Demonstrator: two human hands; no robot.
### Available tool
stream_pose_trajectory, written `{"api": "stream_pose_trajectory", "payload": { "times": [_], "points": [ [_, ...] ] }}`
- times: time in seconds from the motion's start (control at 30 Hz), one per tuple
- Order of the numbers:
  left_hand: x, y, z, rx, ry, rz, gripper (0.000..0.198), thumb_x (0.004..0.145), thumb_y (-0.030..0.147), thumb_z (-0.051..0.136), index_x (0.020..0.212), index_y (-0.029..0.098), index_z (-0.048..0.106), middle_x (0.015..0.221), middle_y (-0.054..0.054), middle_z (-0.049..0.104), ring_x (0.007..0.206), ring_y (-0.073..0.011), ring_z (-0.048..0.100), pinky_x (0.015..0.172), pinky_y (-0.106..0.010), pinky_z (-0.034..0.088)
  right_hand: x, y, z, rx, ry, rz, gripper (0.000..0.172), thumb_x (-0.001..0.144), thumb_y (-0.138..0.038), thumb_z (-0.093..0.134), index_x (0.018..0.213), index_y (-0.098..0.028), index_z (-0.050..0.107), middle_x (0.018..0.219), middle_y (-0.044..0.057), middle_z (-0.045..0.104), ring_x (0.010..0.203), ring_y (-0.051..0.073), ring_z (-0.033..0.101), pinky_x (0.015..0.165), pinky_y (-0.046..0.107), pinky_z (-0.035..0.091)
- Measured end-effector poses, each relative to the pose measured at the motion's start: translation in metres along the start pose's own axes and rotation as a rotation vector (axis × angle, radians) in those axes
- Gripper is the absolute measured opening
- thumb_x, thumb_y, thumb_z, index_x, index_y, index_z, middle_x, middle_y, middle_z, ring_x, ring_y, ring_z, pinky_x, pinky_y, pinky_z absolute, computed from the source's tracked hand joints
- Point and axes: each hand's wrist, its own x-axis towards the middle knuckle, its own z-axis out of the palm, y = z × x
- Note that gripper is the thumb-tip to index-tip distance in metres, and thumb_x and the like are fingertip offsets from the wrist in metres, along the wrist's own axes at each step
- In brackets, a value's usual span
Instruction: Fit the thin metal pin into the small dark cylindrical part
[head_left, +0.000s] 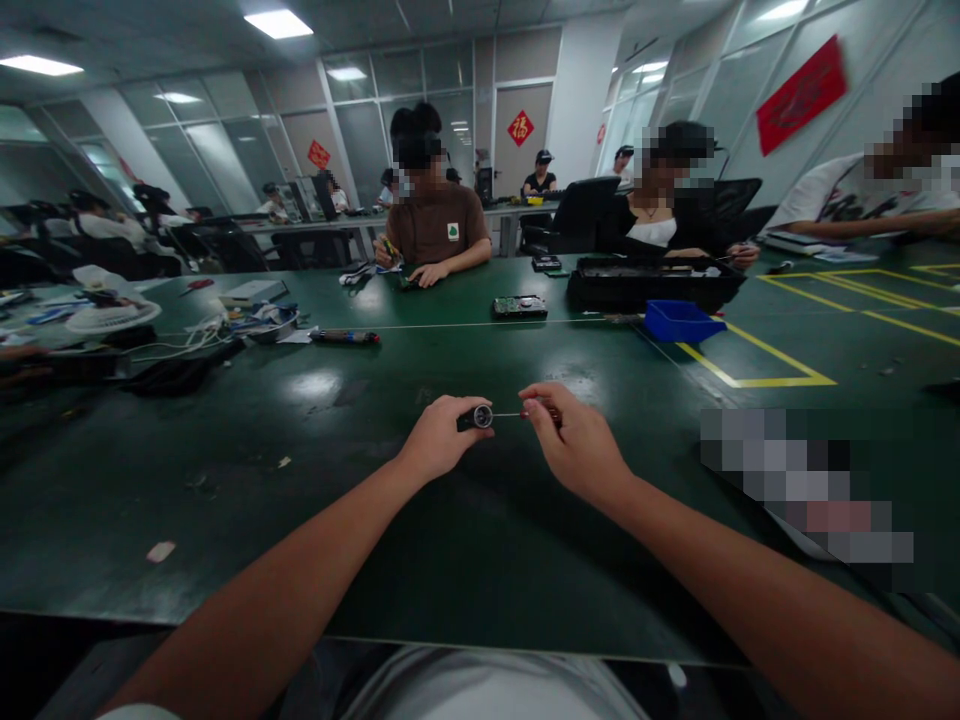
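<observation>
Near the middle of the green table [300, 560], my left hand [442, 437] is closed around a small dark cylindrical object [481, 416] whose round end faces me. My right hand [574, 440] is closed on a screwdriver [523, 414] with a reddish handle, mostly covered by the fingers. Its thin metal shaft points left and reaches the side of the cylinder. Whether the tip sits in a screw is too small to tell. Both hands are held above the table.
Beyond my hands lie a circuit-board device [520, 307], a blue bin [681, 322] and a long black casing [652, 285]. A dark tool [345, 337] and cables are at the left. People sit across the table.
</observation>
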Motion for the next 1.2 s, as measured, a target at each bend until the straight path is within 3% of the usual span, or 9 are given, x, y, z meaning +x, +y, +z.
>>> {"api": "stream_pose_trajectory", "payload": {
  "times": [0.2,0.3,0.37,0.5,0.6,0.67,0.8,1.0,1.2],
  "points": [
    [0.001,-0.001,0.001,0.016,0.009,-0.007,0.036,0.083,0.032,0.076,0.118,0.028,0.071,0.115,-0.004,0.073,0.107,-0.0257,0.063,0.094,-0.041,0.048,-0.002,-0.004,-0.003,0.033,-0.015,-0.026,0.023,0.100,-0.032,0.043,0.110,-0.022,0.060,0.081,0.004,0.069,0.070,0.020,0.065,0.064,0.033,0.044],
    [0.001,-0.001,0.002,0.019,0.011,-0.007,0.036,0.083,0.031,0.077,0.117,0.027,0.071,0.115,-0.003,0.073,0.107,-0.0257,0.063,0.093,-0.041,0.048,-0.002,-0.002,0.000,0.099,0.011,0.029,0.023,0.099,-0.033,0.044,0.113,-0.021,0.058,0.082,0.004,0.069,0.072,0.021,0.065,0.065,0.033,0.046],
    [0.001,0.000,0.001,0.023,0.018,-0.008,0.036,0.083,0.029,0.076,0.118,0.027,0.070,0.113,-0.004,0.073,0.106,-0.0258,0.063,0.092,-0.041,0.049,0.000,0.002,0.005,0.212,0.072,0.105,0.024,0.096,-0.035,0.051,0.114,-0.020,0.056,0.082,0.004,0.068,0.072,0.021,0.065,0.065,0.034,0.048],
    [0.001,0.002,0.000,0.027,0.044,0.048,0.034,0.084,0.028,0.075,0.118,0.024,0.070,0.113,-0.005,0.073,0.106,-0.0255,0.063,0.094,-0.042,0.049,0.007,0.015,0.013,0.562,0.175,0.247,0.023,0.088,-0.043,0.063,0.095,-0.021,0.062,0.085,0.005,0.069,0.078,0.020,0.065,0.074,0.036,0.054],
    [0.004,0.002,0.000,0.039,0.098,0.149,0.034,0.086,0.028,0.073,0.119,0.025,0.068,0.117,-0.005,0.072,0.111,-0.0247,0.062,0.098,-0.043,0.046,0.013,0.024,0.016,0.875,0.183,0.422,0.030,0.086,-0.052,0.063,0.087,-0.022,0.063,0.076,0.002,0.064,0.066,0.017,0.061,0.065,0.034,0.054],
    [0.006,0.001,0.001,0.050,0.100,0.169,0.033,0.085,0.027,0.074,0.118,0.025,0.069,0.117,-0.005,0.073,0.111,-0.0246,0.062,0.099,-0.044,0.045,0.014,0.027,0.017,0.940,0.199,0.464,0.029,0.084,-0.050,0.066,0.084,-0.022,0.062,0.073,0.000,0.062,0.063,0.015,0.058,0.062,0.032,0.053],
    [0.007,0.000,0.002,0.045,0.059,0.106,0.033,0.085,0.027,0.074,0.117,0.025,0.069,0.115,-0.005,0.073,0.108,-0.0249,0.063,0.099,-0.045,0.045,0.013,0.027,0.018,0.808,0.253,0.396,0.027,0.086,-0.049,0.065,0.087,-0.022,0.061,0.077,0.001,0.064,0.067,0.016,0.060,0.063,0.032,0.052],
    [0.004,0.005,0.002,0.040,0.062,0.092,0.034,0.084,0.027,0.076,0.117,0.024,0.069,0.113,-0.004,0.074,0.106,-0.0243,0.064,0.097,-0.043,0.047,0.008,0.018,0.014,0.518,0.235,0.205,0.025,0.095,-0.045,0.054,0.092,-0.021,0.061,0.078,0.003,0.066,0.069,0.017,0.062,0.067,0.034,0.051],
    [0.006,0.000,0.003,0.076,0.091,0.128,0.035,0.082,0.025,0.078,0.116,0.025,0.070,0.114,-0.004,0.074,0.106,-0.0242,0.064,0.095,-0.042,0.046,0.003,0.013,0.012,0.402,0.140,0.115,0.020,0.096,-0.041,0.055,0.097,-0.022,0.062,0.083,0.004,0.071,0.076,0.020,0.069,0.071,0.035,0.054]
  ]
}}
